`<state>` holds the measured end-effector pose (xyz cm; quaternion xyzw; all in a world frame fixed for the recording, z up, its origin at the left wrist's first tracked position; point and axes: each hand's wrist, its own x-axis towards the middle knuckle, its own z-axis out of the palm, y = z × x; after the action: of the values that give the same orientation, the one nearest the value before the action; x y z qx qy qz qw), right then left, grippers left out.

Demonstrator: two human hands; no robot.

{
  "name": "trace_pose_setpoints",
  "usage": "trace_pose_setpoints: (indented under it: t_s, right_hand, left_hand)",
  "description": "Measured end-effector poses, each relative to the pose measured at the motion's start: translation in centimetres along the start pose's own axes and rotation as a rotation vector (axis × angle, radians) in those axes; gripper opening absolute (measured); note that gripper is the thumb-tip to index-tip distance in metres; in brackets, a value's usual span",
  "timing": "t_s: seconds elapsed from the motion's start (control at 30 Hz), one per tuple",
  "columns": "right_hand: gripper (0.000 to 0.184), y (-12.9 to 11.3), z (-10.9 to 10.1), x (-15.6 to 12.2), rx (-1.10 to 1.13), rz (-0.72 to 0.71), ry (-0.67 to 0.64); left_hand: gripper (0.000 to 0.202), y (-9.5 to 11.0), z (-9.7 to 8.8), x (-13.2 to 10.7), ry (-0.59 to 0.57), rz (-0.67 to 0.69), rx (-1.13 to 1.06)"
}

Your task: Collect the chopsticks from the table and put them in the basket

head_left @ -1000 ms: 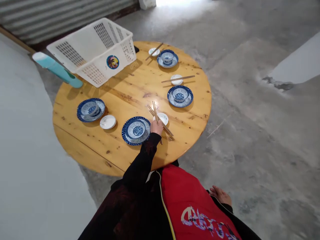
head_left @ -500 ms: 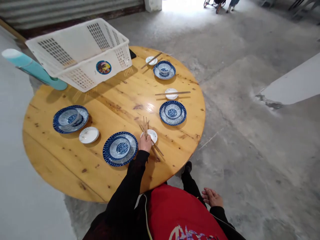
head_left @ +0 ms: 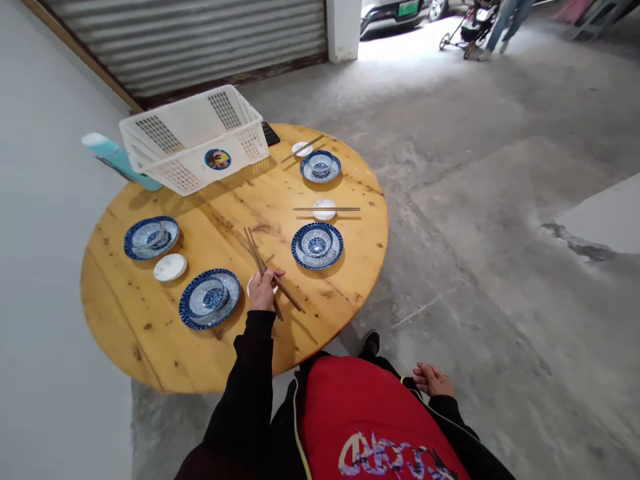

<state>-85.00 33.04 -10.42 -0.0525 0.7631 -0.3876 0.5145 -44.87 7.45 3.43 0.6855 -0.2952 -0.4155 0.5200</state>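
Note:
My left hand (head_left: 262, 292) grips several wooden chopsticks (head_left: 257, 252) above the near side of the round table (head_left: 165, 347). They point in differing directions, some toward the table's middle and some toward its right edge. Beneath that hand a small white dish (head_left: 249, 285) is mostly hidden. Just left of it stands a blue-patterned plate with a bowl (head_left: 210, 299) on it. My right hand (head_left: 434, 380) hangs by my right side, off the table, its fingers loosely stretched and holding nothing.
Other plates with bowls sit at left (head_left: 151, 238), right (head_left: 317, 246) and far right (head_left: 321, 167). Chopsticks (head_left: 345, 209) lie across a white dish (head_left: 324, 215). A white plastic basket (head_left: 195, 170) and a turquoise bottle-like object (head_left: 117, 160) stand at the back. A person (head_left: 507, 27) stands beside a stroller (head_left: 475, 30).
My view has tilted up, showing more of the doorway and a car. My left hand still holds the chopsticks, which have turned and spread somewhat. My right hand stays by my side.

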Motion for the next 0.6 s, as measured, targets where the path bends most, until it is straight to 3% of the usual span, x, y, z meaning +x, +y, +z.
trace_pose_setpoints:
  t_s: [0.13,0.27,0.43,0.6]
  right_hand:
    - [0.039,-2.1,-4.7,3.6,0.028,0.035,-0.017]
    - [0.042,-4.2,-6.4,6.4,0.04,0.025,-0.018]
    - [0.046,-7.2,-4.3,8.7,0.035,0.004,-0.09]
    - [0.05,-10.0,-1.5,10.6,-0.129,-0.057,-0.225]
  left_hand:
    - [0.022,1.4,5.2,-3.5,0.019,-0.111,-0.283]
    - [0.023,2.2,10.4,-5.6,0.045,-0.118,-0.349]
    - [0.024,3.6,15.6,-6.3,0.045,-0.11,-0.397]
    - [0.027,4.9,20.3,-5.0,0.077,-0.096,-0.421]
